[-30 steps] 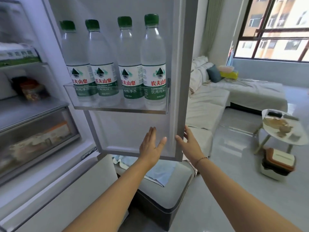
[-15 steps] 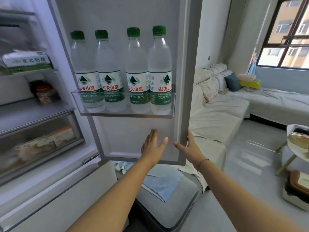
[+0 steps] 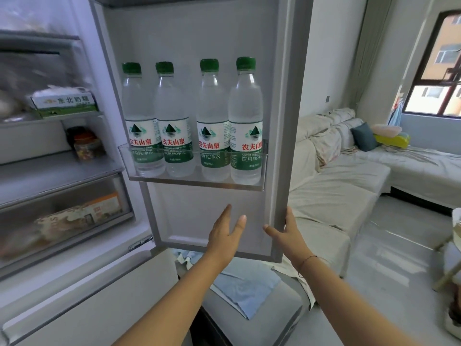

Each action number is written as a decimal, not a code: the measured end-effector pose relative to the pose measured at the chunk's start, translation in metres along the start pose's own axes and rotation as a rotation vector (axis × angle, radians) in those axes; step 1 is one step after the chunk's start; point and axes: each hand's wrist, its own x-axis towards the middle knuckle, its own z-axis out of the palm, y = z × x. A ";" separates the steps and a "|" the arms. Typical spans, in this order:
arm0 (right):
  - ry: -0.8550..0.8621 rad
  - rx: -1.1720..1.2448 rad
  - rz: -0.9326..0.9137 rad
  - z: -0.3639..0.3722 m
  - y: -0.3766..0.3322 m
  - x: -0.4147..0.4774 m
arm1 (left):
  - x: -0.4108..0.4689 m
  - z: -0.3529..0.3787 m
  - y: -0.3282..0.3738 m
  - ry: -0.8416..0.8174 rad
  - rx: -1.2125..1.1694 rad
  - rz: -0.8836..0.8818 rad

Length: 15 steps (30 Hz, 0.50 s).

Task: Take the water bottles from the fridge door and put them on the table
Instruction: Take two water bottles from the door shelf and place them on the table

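Note:
Several clear water bottles with green caps and green-white labels stand upright in a row, from the leftmost bottle [image 3: 136, 106] to the rightmost bottle [image 3: 245, 113], in the clear door shelf [image 3: 197, 182] of the open fridge door [image 3: 199, 33]. My left hand [image 3: 224, 236] is open, palm toward the door's inner panel, just below the shelf and touching no bottle. My right hand [image 3: 289, 236] holds the door's outer edge, fingers behind it and thumb in front. Only a sliver of the small round table [image 3: 457, 221] shows at the far right.
The fridge interior on the left holds a green-white carton [image 3: 64, 103], a jar [image 3: 86, 146] and a drawer [image 3: 62, 216] with packets. Below the door sits a grey stool with a blue cloth [image 3: 244, 288]. A white-covered sofa [image 3: 336, 191] and shiny floor lie to the right.
My view has turned left, sliding the round table to the right edge. Both hands stay where they were at the lower door; the bottles have not moved.

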 end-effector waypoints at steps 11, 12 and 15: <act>0.312 0.160 -0.481 -0.005 -0.172 -0.026 | -0.043 -0.104 0.103 0.401 -0.274 0.504; 0.306 0.157 -0.515 -0.002 -0.187 -0.029 | -0.040 -0.113 0.114 0.412 -0.271 0.528; 0.301 0.076 -0.587 0.009 -0.218 -0.031 | -0.022 -0.130 0.139 0.400 -0.215 0.517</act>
